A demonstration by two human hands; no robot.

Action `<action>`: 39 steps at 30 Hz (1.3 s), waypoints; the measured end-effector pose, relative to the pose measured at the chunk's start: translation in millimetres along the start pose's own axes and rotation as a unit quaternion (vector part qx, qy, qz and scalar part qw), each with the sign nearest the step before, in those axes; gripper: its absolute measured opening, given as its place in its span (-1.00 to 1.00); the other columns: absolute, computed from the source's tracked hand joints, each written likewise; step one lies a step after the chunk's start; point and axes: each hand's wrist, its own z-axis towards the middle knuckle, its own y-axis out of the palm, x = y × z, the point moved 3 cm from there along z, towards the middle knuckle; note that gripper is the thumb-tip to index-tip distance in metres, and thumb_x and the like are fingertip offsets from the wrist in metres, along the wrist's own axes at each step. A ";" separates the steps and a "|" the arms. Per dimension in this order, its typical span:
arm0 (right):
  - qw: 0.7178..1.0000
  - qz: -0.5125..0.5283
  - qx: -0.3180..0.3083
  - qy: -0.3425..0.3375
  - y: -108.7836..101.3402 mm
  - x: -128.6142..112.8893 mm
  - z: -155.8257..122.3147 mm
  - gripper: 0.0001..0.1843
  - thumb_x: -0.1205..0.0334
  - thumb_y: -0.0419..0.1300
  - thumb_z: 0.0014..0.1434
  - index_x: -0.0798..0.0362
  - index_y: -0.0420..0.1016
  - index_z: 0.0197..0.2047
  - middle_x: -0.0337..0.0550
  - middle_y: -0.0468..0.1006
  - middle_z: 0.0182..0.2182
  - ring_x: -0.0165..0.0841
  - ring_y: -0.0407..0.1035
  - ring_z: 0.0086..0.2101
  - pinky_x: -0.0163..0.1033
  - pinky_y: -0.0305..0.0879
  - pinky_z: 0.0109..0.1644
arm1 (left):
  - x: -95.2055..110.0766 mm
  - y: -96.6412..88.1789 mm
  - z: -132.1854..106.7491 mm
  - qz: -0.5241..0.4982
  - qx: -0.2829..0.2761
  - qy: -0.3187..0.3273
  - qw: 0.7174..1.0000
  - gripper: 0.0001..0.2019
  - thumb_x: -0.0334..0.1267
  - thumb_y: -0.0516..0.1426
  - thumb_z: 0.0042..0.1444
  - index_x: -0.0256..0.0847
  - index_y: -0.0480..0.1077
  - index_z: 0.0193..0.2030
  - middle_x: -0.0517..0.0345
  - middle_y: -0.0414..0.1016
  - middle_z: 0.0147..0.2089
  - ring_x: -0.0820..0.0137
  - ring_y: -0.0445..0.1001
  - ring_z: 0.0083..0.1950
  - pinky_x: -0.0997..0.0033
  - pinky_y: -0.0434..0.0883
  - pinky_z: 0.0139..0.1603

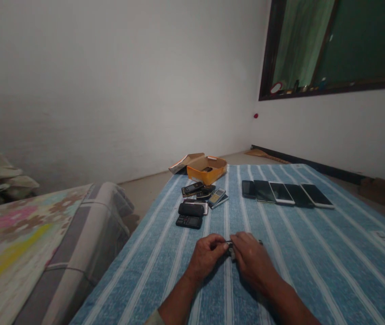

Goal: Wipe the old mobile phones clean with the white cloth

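Blue striped bedsheet (314, 275) w/ row of 5 smartphones (287, 194), orange cardboard box (207, 170) & keypad phones (189, 216) further off; L hand (206, 255) & R hand (251, 257) close together over sheet's near part, fingers pinched shut on small metal item (230, 248), mostly hidden, can't tell what exactly

Dim, flat light leaves the white wall (111, 90) murky grey, soft shadows gather beneath the hands (251, 262), and the wide lens bends the picture's edges while fine detail looks grainy and soft.
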 end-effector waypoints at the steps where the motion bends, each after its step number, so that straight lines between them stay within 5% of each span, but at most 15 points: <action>1: 1.000 0.007 0.007 -0.007 1.5 -2.1 -0.1 -0.72 0.44 -0.03 0.26 0.08 0.48 -0.11 -0.03 0.49 -0.19 -0.20 0.34 -0.15 -0.14 0.26 -0.04 | 0.0 -0.2 0.1 0.000 -0.002 0.000 1.000 -0.79 -0.17 0.28 -0.05 -0.31 0.49 -0.39 0.22 0.39 -0.52 0.48 0.31 -0.46 0.46 0.26 -0.38; 6: 0.993 0.094 0.064 -0.027 2.3 -0.2 -1.5 -0.62 0.49 -0.09 0.25 0.12 0.36 0.07 -0.01 0.48 -0.14 -0.27 0.36 -0.14 -0.20 0.29 -0.03 | -1.0 -1.4 0.1 0.002 -0.008 0.006 1.000 -0.78 -0.16 0.29 -0.03 -0.31 0.49 -0.38 0.20 0.42 -0.50 0.47 0.34 -0.43 0.46 0.28 -0.36; 9: 0.990 0.115 0.072 -0.026 2.0 3.0 -1.2 -0.63 0.54 -0.08 0.21 0.10 0.40 -0.03 -0.01 0.46 -0.12 -0.29 0.36 -0.12 -0.22 0.28 -0.02 | -2.8 -2.0 0.3 0.002 -0.009 0.004 1.000 -0.77 -0.16 0.29 -0.02 -0.31 0.49 -0.37 0.18 0.44 -0.48 0.46 0.35 -0.42 0.46 0.29 -0.35; 18: 0.994 0.102 0.014 -0.036 12.8 -8.5 6.4 -0.68 0.56 -0.03 0.20 0.09 0.45 -0.13 -0.05 0.46 -0.21 -0.25 0.30 -0.18 -0.17 0.26 -0.08 | -5.1 -3.2 2.3 0.002 -0.026 0.022 0.999 -0.76 -0.15 0.26 0.01 -0.32 0.57 -0.30 0.05 0.56 -0.36 0.33 0.46 -0.29 0.35 0.36 -0.19; 28: 0.965 0.251 -0.032 -0.062 -11.5 -5.2 4.5 -0.62 0.57 -0.07 0.16 0.05 0.45 -0.11 -0.11 0.43 -0.19 -0.33 0.32 -0.14 -0.22 0.27 0.00 | -6.7 -3.2 0.9 -0.004 -0.029 0.018 0.999 -0.75 -0.13 0.27 0.01 -0.32 0.58 -0.34 0.07 0.55 -0.40 0.34 0.45 -0.33 0.37 0.35 -0.24; 39: 0.998 0.057 -0.009 0.002 -3.8 -2.1 3.0 -0.58 0.48 -0.02 0.24 -0.07 0.52 -0.01 -0.06 0.48 -0.05 -0.25 0.36 -0.06 -0.22 0.30 -0.06 | -1.5 -1.0 -0.6 -0.004 -0.025 0.023 0.999 -0.73 -0.09 0.26 0.01 -0.31 0.58 -0.37 0.08 0.56 -0.42 0.35 0.46 -0.34 0.39 0.35 -0.25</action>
